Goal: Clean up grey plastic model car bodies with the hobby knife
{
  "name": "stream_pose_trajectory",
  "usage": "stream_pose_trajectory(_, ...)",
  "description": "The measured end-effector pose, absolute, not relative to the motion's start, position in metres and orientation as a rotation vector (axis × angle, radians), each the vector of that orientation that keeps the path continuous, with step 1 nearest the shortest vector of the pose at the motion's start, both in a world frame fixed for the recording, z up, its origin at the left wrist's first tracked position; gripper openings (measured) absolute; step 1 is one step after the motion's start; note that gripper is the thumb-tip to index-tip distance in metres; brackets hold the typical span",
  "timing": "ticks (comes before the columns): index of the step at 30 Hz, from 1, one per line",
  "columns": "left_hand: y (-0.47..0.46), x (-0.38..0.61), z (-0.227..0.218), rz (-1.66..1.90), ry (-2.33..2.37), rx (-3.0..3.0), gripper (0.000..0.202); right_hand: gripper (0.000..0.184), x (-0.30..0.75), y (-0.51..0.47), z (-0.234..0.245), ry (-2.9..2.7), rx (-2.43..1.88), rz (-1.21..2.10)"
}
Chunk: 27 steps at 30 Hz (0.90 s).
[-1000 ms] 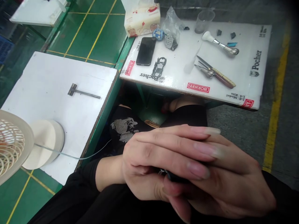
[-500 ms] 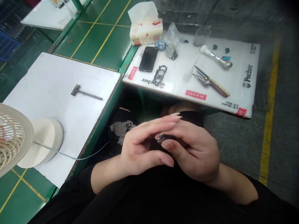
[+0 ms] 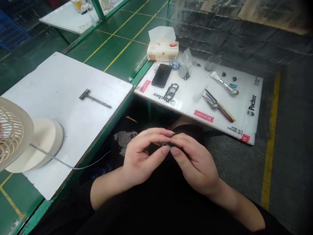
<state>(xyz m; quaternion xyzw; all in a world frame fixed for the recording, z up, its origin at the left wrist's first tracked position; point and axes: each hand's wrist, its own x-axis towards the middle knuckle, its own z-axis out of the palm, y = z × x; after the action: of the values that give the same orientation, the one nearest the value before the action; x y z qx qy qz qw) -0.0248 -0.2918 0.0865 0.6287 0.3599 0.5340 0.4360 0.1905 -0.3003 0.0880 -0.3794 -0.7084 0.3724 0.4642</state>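
My left hand point(image 3: 144, 156) and my right hand point(image 3: 195, 163) meet in front of my lap. Their fingertips pinch a small dark metal part point(image 3: 166, 144), which is mostly hidden by the fingers, so its shape cannot be made out. Beyond the hands lies a white printed board point(image 3: 242, 114) carrying a black phone point(image 3: 161, 75), a metal car-shaped chassis piece point(image 3: 171, 92), a wood-handled tool point(image 3: 222, 112) and a white-handled metal tool point(image 3: 223, 83). Neither hand touches the board.
A white panel point(image 3: 58, 75) to the left holds a metal T-handle tool point(image 3: 94, 99). A cream fan point(image 3: 14, 130) stands at its near left corner. A tissue box point(image 3: 162, 54), plastic bag point(image 3: 186, 63) and glass point(image 3: 212, 63) stand at the board's far edge.
My hands have drawn apart from their overlapped grip and moved lower in view. The dark part now shows between the fingertips. The whole view has tilted upward, showing more floor.
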Motion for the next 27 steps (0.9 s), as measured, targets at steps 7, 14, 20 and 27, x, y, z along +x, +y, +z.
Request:
stream_pose_trajectory(7, -0.275, -0.034, 0.087, 1.271, 0.952, 1.686, 0.009, 0.016, 0.196, -0.279, 0.097, -1.847, -0.919, 0.749)
stream_pose_trajectory(14, -0.263, -0.045, 0.094, 1.258, 0.978, 1.85, 0.015, 0.019, 0.191, -0.266, 0.098, -1.84, -0.911, 0.722)
stream_pose_trajectory(20, -0.249, -0.048, 0.1, 1.244, 1.005, 1.777, 0.014, 0.019, 0.18, -0.248, 0.101, -1.776, -0.883, 0.734)
stream_pose_trajectory(27, -0.222, -0.033, 0.103, 1.415, 1.031, 1.753, 0.017, 0.021, 0.162, -0.22, 0.102, -1.519, -0.834, 0.804)
